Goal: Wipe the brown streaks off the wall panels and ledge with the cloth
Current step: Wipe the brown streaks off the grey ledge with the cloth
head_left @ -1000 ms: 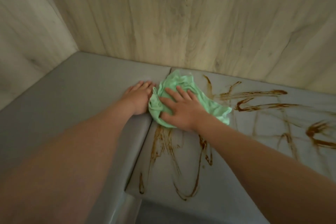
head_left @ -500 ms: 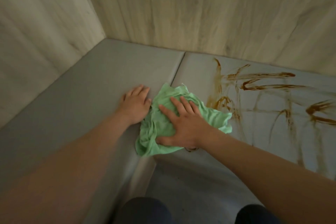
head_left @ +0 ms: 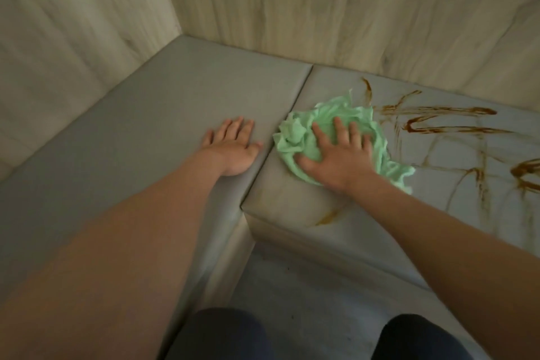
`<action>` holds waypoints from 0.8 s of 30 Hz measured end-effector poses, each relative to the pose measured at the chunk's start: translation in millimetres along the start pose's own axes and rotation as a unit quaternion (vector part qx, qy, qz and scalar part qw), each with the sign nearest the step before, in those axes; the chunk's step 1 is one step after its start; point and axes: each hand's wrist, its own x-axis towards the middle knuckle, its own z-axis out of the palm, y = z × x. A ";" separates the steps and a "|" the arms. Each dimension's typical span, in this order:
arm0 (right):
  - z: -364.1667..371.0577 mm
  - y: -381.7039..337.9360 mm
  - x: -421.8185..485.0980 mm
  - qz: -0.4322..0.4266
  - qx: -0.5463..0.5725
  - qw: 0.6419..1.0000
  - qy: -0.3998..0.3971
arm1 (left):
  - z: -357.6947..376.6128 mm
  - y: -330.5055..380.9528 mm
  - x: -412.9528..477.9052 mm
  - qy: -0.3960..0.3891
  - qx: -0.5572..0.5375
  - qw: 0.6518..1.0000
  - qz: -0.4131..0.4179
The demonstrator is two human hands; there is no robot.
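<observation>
A crumpled light green cloth [head_left: 295,137] lies on the right grey panel [head_left: 292,207], close to the seam between the two panels. My right hand [head_left: 336,155] presses flat on the cloth with fingers spread. My left hand [head_left: 233,146] rests flat and open on the left grey panel [head_left: 146,131], just left of the seam. Brown streaks [head_left: 438,125] cover the right panel to the right of the cloth. A faint brown curl [head_left: 328,217] remains near the panel's front edge, below my right wrist.
Pale wood-grain wall boards [head_left: 321,2] rise behind both panels and meet in a corner at upper left. The right panel drops off at a front edge to a grey floor [head_left: 306,301]. My dark-clothed knees [head_left: 228,336] show at the bottom.
My right hand has pushed the cloth up and away along the right panel. The thick streaks near the front edge have gone, leaving a faint curl. My left hand stays put.
</observation>
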 end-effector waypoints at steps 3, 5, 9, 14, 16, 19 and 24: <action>20.6 -31.5 -41.2 -0.144 -0.022 0.989 -0.004 | -1.7 3.8 0.7 0.000 -0.010 1.000 -0.007; 28.8 -20.3 -62.1 -0.242 -0.028 0.970 0.006 | -6.3 7.2 1.6 0.008 -0.029 0.999 -0.012; 17.2 39.5 -64.3 -0.227 -0.023 0.974 -0.004 | -21.2 13.6 2.8 0.002 0.007 1.000 0.010; 19.8 42.8 -76.3 -0.102 -0.020 0.995 0.006 | -28.2 28.2 -10.0 0.022 0.025 0.999 -0.006; 19.9 46.2 -85.5 -0.209 -0.033 0.977 -0.008 | -30.5 43.0 -11.0 0.043 0.011 0.999 0.006; 6.0 89.1 -65.8 -0.215 -0.030 0.976 -0.009 | -31.6 71.6 -9.1 0.060 -0.019 0.997 0.046; -11.5 131.8 -0.3 0.120 0.046 0.991 0.035 | -32.0 114.9 3.4 0.055 -0.033 0.993 0.097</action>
